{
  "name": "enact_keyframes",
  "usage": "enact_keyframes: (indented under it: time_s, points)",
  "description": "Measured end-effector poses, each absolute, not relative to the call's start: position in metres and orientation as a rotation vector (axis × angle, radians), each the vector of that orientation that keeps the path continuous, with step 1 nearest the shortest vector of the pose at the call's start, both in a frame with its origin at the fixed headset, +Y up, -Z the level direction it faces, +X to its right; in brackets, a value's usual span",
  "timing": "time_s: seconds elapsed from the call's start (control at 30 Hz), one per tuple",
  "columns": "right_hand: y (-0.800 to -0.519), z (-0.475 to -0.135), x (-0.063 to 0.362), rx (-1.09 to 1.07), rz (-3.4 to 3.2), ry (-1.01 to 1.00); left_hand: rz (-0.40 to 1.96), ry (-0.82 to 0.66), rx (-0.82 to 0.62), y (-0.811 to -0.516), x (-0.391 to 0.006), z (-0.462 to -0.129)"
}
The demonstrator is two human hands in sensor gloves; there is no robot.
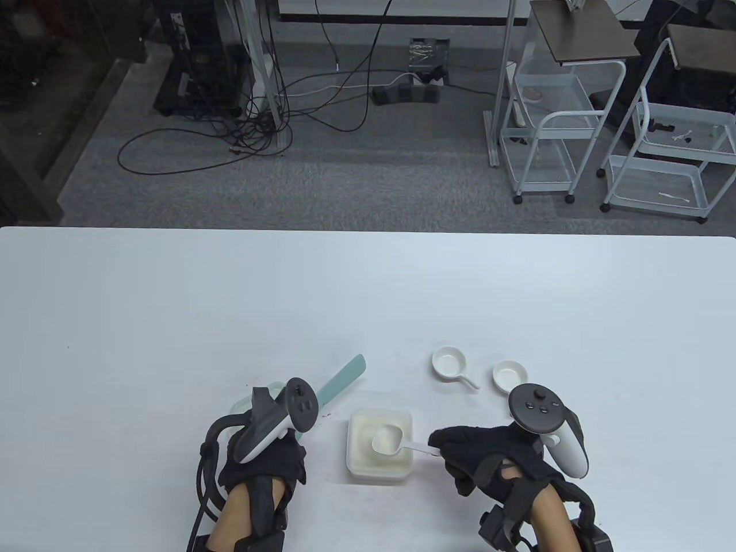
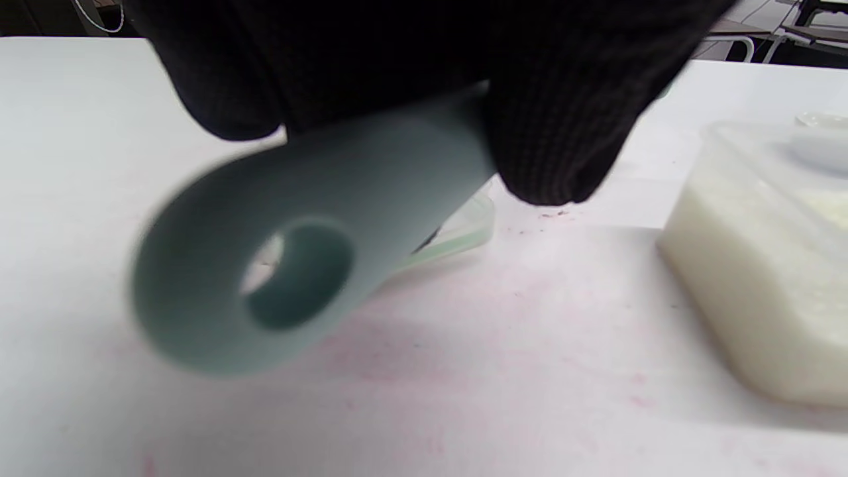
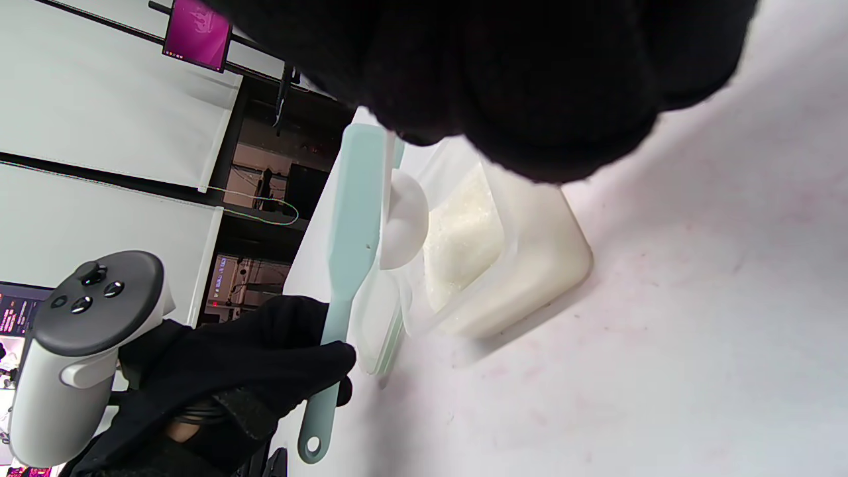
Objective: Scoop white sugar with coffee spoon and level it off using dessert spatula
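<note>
A square clear tub of white sugar (image 1: pixel 379 451) (image 2: pixel 748 265) (image 3: pixel 503 258) stands near the table's front edge. My right hand (image 1: pixel 460 454) pinches the handle of a white coffee spoon (image 1: pixel 388 440) (image 3: pixel 403 222), whose heaped bowl hangs just over the sugar. My left hand (image 1: pixel 270 454) (image 3: pixel 265 358), left of the tub, grips the handle of a pale green dessert spatula (image 1: pixel 345 379) (image 2: pixel 298 258) (image 3: pixel 351 245). Its blade points up and to the right, off the table, apart from the spoon.
Two small white dishes (image 1: pixel 451 365) (image 1: pixel 509 375) sit behind my right hand. The tub's clear lid (image 1: pixel 244 405) (image 2: pixel 464 232) lies under my left hand. Faint pink stains mark the table (image 1: pixel 172 316) near the tub.
</note>
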State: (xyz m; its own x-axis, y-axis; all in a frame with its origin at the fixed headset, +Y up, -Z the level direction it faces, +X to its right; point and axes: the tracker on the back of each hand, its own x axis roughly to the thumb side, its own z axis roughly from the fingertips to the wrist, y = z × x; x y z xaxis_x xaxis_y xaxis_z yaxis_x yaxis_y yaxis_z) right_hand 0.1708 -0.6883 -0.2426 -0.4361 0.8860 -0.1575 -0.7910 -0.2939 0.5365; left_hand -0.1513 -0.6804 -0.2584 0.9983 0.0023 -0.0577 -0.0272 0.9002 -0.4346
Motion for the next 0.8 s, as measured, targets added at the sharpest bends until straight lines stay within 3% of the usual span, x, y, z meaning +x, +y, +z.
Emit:
enact_keyframes:
  time_s: [0.8]
  points:
    - [-0.690, -0.242, 0.169, 0.194, 1.932, 0.694, -0.325, 0.073, -0.519, -0.730, -0.115, -0.254]
